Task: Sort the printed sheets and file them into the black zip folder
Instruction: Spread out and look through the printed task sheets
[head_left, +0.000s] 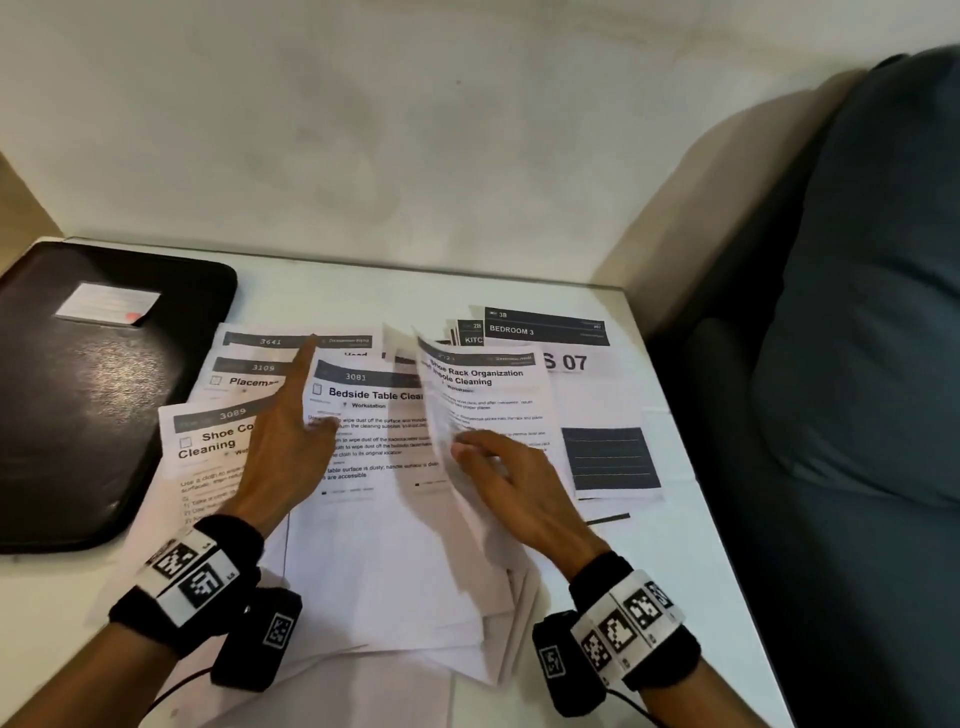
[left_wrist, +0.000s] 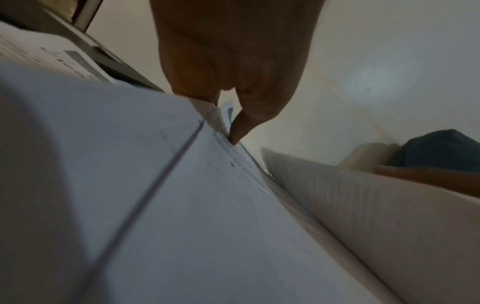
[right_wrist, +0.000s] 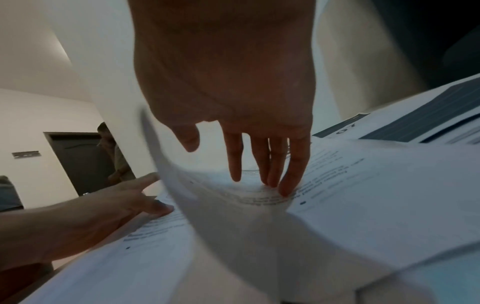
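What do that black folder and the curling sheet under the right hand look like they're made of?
The black zip folder looks like faux leather or vinyl: a dark surface with a soft sheen and rounded corners.

The Shoe Rack sheet looks like thin matte printer paper: it bends freely where the right hand touches it.

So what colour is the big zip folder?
Black, with a small white label; the zip folder shows best in the head view.

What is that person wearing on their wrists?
Both forearms are bare, no sleeves. The left wrist and right wrist each carry a black fabric band wrapped by a white strip printed with black square codes, plus a black boxy camera with a thin black cable.
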